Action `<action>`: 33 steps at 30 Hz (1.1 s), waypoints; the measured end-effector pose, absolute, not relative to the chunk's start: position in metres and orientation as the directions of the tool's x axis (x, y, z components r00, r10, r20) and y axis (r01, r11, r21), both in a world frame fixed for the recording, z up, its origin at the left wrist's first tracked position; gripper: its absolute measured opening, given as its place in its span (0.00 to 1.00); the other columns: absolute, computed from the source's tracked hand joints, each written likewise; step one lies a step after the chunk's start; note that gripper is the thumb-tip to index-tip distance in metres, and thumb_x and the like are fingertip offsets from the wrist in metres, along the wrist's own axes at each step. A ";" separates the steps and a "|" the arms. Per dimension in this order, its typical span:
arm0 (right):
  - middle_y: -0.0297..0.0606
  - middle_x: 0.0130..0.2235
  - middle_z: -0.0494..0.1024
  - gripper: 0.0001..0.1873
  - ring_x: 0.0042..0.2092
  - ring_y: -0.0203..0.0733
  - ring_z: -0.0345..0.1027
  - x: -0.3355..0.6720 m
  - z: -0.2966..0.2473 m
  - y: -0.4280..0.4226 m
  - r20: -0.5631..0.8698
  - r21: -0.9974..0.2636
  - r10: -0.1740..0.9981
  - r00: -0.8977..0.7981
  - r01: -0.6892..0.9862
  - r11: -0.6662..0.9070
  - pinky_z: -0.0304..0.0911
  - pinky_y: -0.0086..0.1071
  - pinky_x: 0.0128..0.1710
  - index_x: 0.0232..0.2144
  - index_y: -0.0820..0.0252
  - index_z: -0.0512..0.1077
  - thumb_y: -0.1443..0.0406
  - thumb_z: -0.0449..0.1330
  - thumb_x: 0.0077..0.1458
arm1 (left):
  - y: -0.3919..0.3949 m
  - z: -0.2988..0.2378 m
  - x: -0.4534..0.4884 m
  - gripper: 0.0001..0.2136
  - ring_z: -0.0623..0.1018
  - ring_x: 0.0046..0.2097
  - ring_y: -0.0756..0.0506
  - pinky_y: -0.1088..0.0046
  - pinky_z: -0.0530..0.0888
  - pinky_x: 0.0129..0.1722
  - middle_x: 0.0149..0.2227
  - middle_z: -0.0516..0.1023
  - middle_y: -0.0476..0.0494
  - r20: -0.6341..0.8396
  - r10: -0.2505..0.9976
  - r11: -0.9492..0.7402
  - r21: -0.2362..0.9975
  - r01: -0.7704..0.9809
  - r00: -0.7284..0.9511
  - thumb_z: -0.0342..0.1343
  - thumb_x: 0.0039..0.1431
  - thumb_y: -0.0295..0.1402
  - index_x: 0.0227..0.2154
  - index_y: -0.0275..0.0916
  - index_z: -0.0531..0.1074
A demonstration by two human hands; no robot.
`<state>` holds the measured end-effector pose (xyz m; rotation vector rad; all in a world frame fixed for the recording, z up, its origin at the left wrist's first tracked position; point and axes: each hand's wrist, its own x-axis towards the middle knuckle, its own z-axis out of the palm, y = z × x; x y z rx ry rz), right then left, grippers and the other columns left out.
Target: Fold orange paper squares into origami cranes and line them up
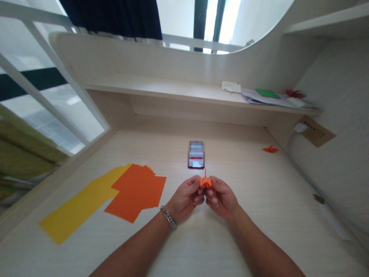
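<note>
Between my two hands is a small orange origami crane [205, 182], a thin point of it sticking up towards the phone. My left hand [188, 196], with a chain bracelet at the wrist, pinches its left side between thumb and fingers. The right side is pinched by my right hand [223, 196] in the same way. Both hands are just above the desk, and the lower part of the paper is partly hidden by the fingers. Fanned orange paper sheets [138, 190] lie to the left, overlapping yellow paper sheets [83, 204].
A phone [196, 154] lies beyond my hands. Another folded orange paper piece [270, 149] rests at the right, near a cable [305, 173] running from a wall socket [315, 131]. The shelf [173, 88] behind carries papers, a green sheet [268, 94] and a red folded piece [295, 93].
</note>
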<state>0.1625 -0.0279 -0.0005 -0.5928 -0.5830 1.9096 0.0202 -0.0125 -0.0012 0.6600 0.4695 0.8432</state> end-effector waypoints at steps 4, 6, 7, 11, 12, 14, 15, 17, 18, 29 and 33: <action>0.30 0.19 0.71 0.13 0.15 0.26 0.60 0.161 -0.002 -0.029 -0.114 -0.618 0.918 -0.380 -0.696 -0.365 0.56 0.18 0.13 0.26 0.64 0.70 0.59 0.65 0.50 | -0.013 -0.002 0.021 0.18 0.60 0.19 0.56 0.79 0.58 0.19 0.23 0.67 0.49 -0.118 0.805 0.484 0.697 -0.529 0.582 0.58 0.54 0.45 0.23 0.36 0.62; 0.30 0.19 0.71 0.13 0.15 0.26 0.60 0.161 -0.002 -0.029 -0.114 -0.619 0.916 -0.385 -0.694 -0.369 0.56 0.19 0.14 0.27 0.64 0.70 0.59 0.64 0.50 | -0.014 -0.002 0.021 0.18 0.60 0.19 0.57 0.79 0.57 0.19 0.22 0.67 0.50 -0.119 0.805 0.488 0.690 -0.534 0.581 0.58 0.54 0.45 0.23 0.36 0.62; 0.30 0.20 0.71 0.13 0.15 0.26 0.60 0.161 -0.002 -0.029 -0.117 -0.617 0.914 -0.388 -0.693 -0.373 0.57 0.19 0.14 0.28 0.64 0.70 0.59 0.64 0.50 | -0.014 -0.002 0.020 0.17 0.59 0.18 0.57 0.79 0.57 0.19 0.21 0.66 0.51 -0.120 0.805 0.491 0.684 -0.540 0.580 0.58 0.54 0.45 0.23 0.36 0.62; 0.32 0.20 0.72 0.13 0.17 0.26 0.61 0.164 -0.001 -0.028 -0.144 -0.617 0.898 -0.415 -0.672 -0.409 0.58 0.18 0.16 0.30 0.65 0.72 0.59 0.63 0.51 | -0.014 0.000 0.018 0.15 0.60 0.19 0.56 0.79 0.57 0.19 0.20 0.64 0.53 -0.117 0.812 0.501 0.641 -0.581 0.571 0.59 0.54 0.42 0.24 0.36 0.63; 0.32 0.20 0.72 0.13 0.17 0.27 0.62 0.165 -0.001 -0.027 -0.153 -0.622 0.896 -0.417 -0.664 -0.415 0.58 0.19 0.16 0.30 0.65 0.72 0.59 0.63 0.51 | -0.014 0.001 0.018 0.15 0.61 0.20 0.56 0.79 0.57 0.19 0.21 0.64 0.53 -0.115 0.815 0.502 0.631 -0.592 0.568 0.59 0.54 0.41 0.25 0.36 0.63; 0.33 0.19 0.72 0.13 0.17 0.28 0.62 0.167 -0.001 -0.027 -0.170 -0.633 0.899 -0.403 -0.655 -0.413 0.56 0.20 0.15 0.28 0.65 0.71 0.59 0.64 0.51 | -0.014 0.003 0.018 0.14 0.62 0.20 0.56 0.79 0.58 0.20 0.21 0.64 0.53 -0.114 0.819 0.501 0.620 -0.603 0.563 0.59 0.54 0.40 0.25 0.36 0.64; 0.32 0.18 0.71 0.13 0.17 0.28 0.61 0.167 -0.001 -0.026 -0.175 -0.636 0.905 -0.388 -0.657 -0.405 0.55 0.20 0.14 0.26 0.65 0.70 0.59 0.64 0.51 | -0.014 0.004 0.017 0.13 0.62 0.21 0.56 0.79 0.58 0.20 0.22 0.63 0.53 -0.114 0.821 0.499 0.620 -0.606 0.560 0.59 0.54 0.40 0.25 0.36 0.64; 0.30 0.17 0.70 0.13 0.16 0.28 0.59 0.168 -0.002 -0.026 -0.171 -0.636 0.916 -0.364 -0.669 -0.385 0.52 0.20 0.14 0.23 0.63 0.68 0.60 0.64 0.50 | -0.015 0.005 0.017 0.13 0.63 0.21 0.56 0.79 0.59 0.21 0.22 0.63 0.53 -0.111 0.822 0.496 0.620 -0.608 0.558 0.59 0.55 0.39 0.26 0.36 0.64; 0.30 0.17 0.69 0.14 0.15 0.28 0.58 0.167 -0.003 -0.026 -0.164 -0.631 0.920 -0.357 -0.678 -0.376 0.52 0.20 0.14 0.22 0.62 0.67 0.60 0.65 0.50 | -0.015 0.005 0.017 0.12 0.63 0.21 0.56 0.79 0.59 0.21 0.22 0.63 0.53 -0.108 0.822 0.496 0.618 -0.610 0.559 0.59 0.55 0.38 0.26 0.36 0.64; 0.29 0.16 0.68 0.20 0.15 0.27 0.57 0.164 -0.005 -0.023 -0.232 -0.598 0.923 -0.307 -0.704 -0.384 0.53 0.21 0.15 0.23 0.63 0.69 0.51 0.63 0.50 | -0.012 0.003 0.017 0.11 0.65 0.22 0.55 0.79 0.61 0.23 0.22 0.64 0.52 -0.117 0.831 0.490 0.615 -0.618 0.543 0.57 0.57 0.37 0.27 0.36 0.64; 0.29 0.14 0.67 0.21 0.14 0.28 0.56 0.165 -0.004 -0.020 -0.267 -0.644 0.947 -0.177 -0.699 -0.312 0.50 0.21 0.13 0.20 0.62 0.67 0.51 0.63 0.49 | -0.011 0.002 0.018 0.10 0.65 0.23 0.55 0.79 0.61 0.23 0.22 0.65 0.51 -0.153 0.841 0.478 0.657 -0.582 0.518 0.55 0.59 0.36 0.28 0.35 0.66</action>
